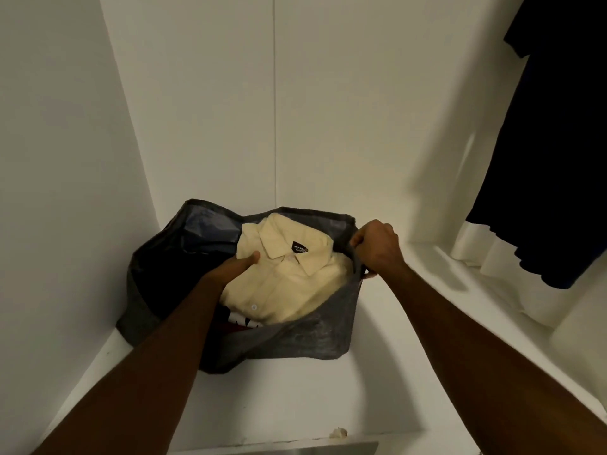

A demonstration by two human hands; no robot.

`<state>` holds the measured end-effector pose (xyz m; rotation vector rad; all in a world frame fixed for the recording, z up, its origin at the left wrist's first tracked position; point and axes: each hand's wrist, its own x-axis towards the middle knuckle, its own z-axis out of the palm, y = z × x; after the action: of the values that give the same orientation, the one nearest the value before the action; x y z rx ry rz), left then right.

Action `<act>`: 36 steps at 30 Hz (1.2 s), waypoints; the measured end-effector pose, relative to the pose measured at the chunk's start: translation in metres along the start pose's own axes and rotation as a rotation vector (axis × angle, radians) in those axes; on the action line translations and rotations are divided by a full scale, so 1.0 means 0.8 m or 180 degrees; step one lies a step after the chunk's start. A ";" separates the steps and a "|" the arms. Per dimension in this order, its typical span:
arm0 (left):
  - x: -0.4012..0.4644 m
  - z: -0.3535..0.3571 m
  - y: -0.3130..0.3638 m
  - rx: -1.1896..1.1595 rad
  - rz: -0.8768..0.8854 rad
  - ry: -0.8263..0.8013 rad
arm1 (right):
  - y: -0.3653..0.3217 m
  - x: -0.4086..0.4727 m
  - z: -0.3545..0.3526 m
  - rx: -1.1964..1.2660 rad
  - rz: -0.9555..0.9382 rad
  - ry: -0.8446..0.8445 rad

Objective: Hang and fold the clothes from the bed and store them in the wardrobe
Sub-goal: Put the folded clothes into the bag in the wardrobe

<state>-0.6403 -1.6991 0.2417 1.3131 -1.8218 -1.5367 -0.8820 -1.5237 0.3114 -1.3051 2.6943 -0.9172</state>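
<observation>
A folded cream collared shirt (289, 277) lies on top inside a dark grey fabric bag (295, 336) on the white wardrobe shelf (295, 399). My left hand (241, 262) reaches into the bag and grips the shirt's left edge, thumb on top. My right hand (377, 247) is closed on the bag's right rim, pulling it open. Under the shirt a dark red and white garment (241, 321) peeks out. A blue item (210, 228) shows at the bag's back left.
White wardrobe walls close in at the left (65, 192) and back (328, 110). A dark navy garment (551, 142) hangs at the upper right over a lower white ledge (492, 290). A small scrap (338, 432) lies at the shelf's front edge.
</observation>
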 end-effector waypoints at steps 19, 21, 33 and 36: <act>-0.026 -0.001 0.043 0.2897 0.1079 0.1842 | 0.028 0.023 -0.018 0.0411 0.0069 0.0648; -0.049 -0.044 0.044 0.3514 0.1114 0.2335 | 0.038 0.023 -0.017 0.0825 0.0498 0.0461; -0.047 -0.165 0.009 0.2580 0.0112 0.1939 | 0.040 0.032 0.013 0.0539 0.0806 0.0295; -0.037 -0.181 0.018 0.2286 0.0065 0.2080 | 0.034 0.036 0.021 0.0524 0.0683 0.0420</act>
<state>-0.5167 -1.7511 0.3059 1.8033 -1.9472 -0.3083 -0.9164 -1.5395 0.2904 -0.9354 2.7140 -1.2052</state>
